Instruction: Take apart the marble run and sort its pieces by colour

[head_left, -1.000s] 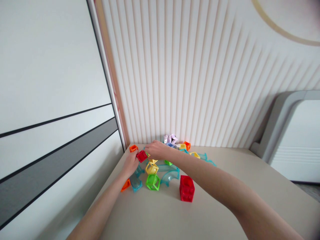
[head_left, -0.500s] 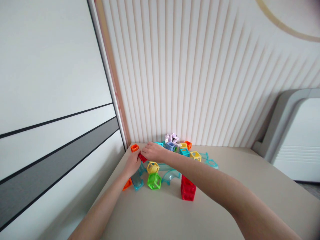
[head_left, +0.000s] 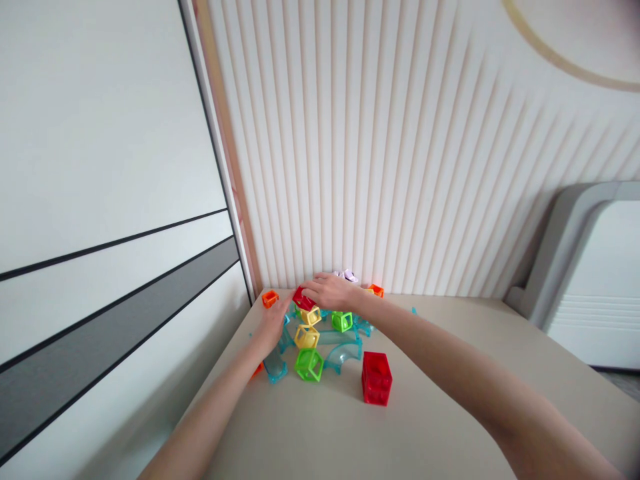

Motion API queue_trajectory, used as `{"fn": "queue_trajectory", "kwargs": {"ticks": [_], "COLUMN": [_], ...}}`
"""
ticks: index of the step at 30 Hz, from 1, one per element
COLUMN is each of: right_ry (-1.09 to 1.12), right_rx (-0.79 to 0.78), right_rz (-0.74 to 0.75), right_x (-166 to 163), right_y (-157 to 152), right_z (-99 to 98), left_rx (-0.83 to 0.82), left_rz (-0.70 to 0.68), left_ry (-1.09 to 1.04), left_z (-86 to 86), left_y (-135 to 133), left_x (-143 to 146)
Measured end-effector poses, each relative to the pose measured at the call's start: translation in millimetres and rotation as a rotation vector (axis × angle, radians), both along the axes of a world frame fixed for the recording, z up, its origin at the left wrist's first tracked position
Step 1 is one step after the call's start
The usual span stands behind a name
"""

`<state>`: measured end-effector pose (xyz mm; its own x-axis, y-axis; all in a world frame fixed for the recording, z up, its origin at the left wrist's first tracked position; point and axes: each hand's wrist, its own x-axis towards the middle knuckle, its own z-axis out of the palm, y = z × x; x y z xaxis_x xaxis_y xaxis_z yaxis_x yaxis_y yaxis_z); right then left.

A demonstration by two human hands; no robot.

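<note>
A red toy block (head_left: 303, 298) sits between my hands toward the back of the table, tilted. My right hand (head_left: 330, 291) reaches over from the right with its fingertips closed on the block. My left hand (head_left: 273, 327) is at the block's left, fingers stretched out beside it; whether they touch it is hard to see. Just under the red block is a yellow cube frame (head_left: 311, 316). Another yellow cube frame (head_left: 307, 337) and a green cube frame (head_left: 309, 365) stand closer to me. A second green cube frame (head_left: 343, 321) lies below my right wrist.
Clear blue track pieces (head_left: 344, 355) are spread around the cubes. A red block stack (head_left: 377, 379) stands at the front right. An orange cube (head_left: 270, 299) lies near the left wall, and light purple pieces (head_left: 346, 275) rest against the ribbed back wall (head_left: 360, 167).
Both hands have moved apart slightly, the right one rightward. The red block has shifted right and up and shows more fully. My left fingers have straightened.
</note>
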<state>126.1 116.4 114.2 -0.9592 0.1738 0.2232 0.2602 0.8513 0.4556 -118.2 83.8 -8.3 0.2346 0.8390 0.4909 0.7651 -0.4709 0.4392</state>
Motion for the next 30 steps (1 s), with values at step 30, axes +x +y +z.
{"fn": "queue_trajectory", "kwargs": {"ticks": [30], "right_ry": [1.113], "right_rx": [-0.525], "right_rz": [-0.418], "right_x": [171], "right_y": [-101], "right_z": [-128.2], "left_rx": [0.288], "left_rz": [-0.027], "left_ry": [0.085], "left_z": [43.9], "left_y": [-25], "left_x": [38]}}
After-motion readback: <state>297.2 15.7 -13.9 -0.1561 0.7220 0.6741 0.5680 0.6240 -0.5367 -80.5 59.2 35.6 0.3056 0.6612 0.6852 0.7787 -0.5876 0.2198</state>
